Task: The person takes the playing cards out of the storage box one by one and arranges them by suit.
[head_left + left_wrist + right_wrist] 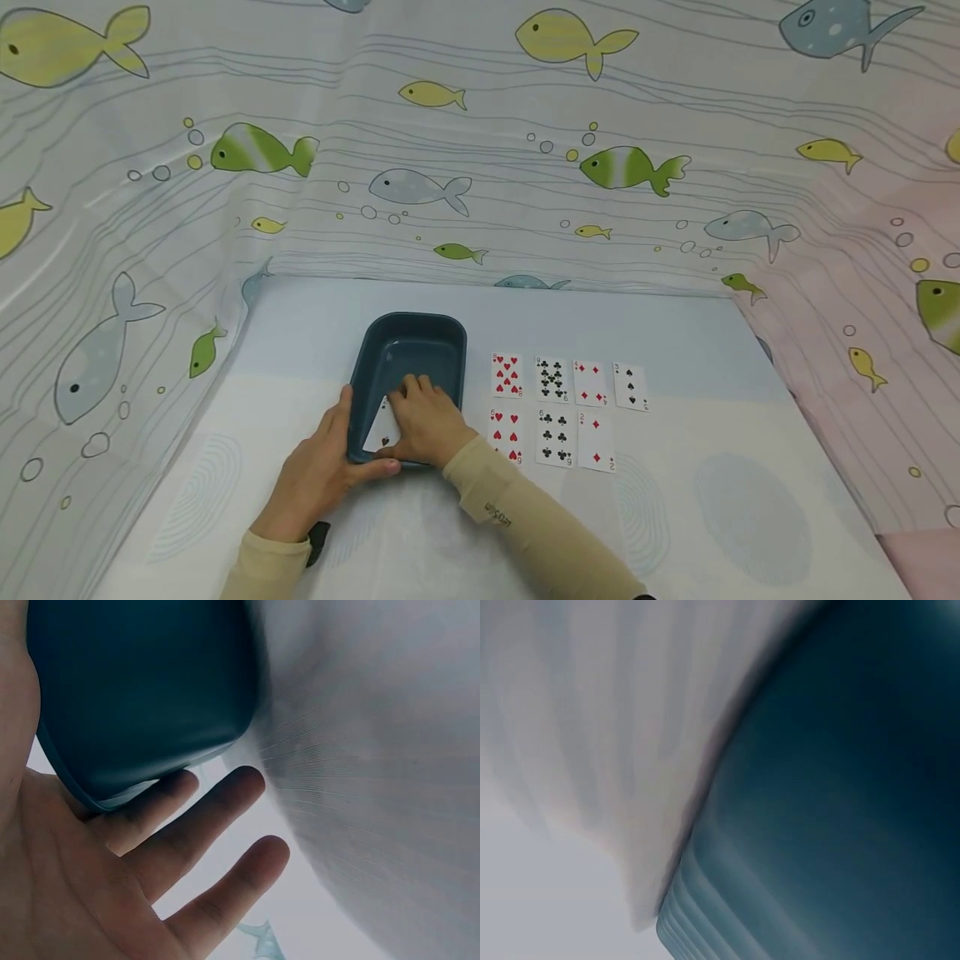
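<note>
A dark blue rectangular tray (408,327) stands left of the middle of the table. Inside its near part lies a white playing card (381,435) with a black spade showing, tilted and partly covered. My right hand (429,425) reaches into the tray and grips this card, its thumb at the near end; any cards beneath are hidden. At the tray's near left corner is my left hand (311,475), fingers along the outer side and thumb along the front. The left wrist view shows its fingers (202,840) spread and nearly straight beside the tray wall (150,682).
Right of the tray, several face-up cards lie in two rows, among them the eight of hearts (507,376), nine of clubs (552,380), three of spades (631,387) and two of diamonds (597,442). Fish-patterned cloth (525,117) surrounds the white table (712,467).
</note>
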Motion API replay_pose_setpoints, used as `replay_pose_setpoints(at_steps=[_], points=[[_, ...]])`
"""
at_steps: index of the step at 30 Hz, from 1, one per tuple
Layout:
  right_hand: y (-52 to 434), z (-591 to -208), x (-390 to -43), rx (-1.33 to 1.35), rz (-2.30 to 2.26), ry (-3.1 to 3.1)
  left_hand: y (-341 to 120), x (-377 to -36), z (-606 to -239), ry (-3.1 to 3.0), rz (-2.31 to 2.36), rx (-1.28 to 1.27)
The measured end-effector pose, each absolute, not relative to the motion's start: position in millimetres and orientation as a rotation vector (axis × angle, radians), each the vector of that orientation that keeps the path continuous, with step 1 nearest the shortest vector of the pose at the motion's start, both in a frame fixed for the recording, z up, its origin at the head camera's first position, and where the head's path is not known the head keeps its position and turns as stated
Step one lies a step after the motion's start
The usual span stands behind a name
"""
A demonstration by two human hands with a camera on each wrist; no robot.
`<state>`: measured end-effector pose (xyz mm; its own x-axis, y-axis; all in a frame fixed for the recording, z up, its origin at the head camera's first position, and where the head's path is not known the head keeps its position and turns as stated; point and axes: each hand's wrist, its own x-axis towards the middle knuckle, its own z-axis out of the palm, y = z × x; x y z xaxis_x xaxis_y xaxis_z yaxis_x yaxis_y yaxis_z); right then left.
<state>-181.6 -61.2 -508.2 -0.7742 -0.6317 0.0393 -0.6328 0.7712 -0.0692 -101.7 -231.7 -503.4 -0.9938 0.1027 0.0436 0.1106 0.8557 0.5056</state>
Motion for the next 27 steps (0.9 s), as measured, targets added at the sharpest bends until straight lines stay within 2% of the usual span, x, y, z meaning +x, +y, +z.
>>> replay_pose_setpoints(at_steps=[27], points=[[-59.4,-508.7,-180.4,0.994,0.147,-2.955,-230.7,-100.8,-502.8,-2.995,-0.805,-0.191]])
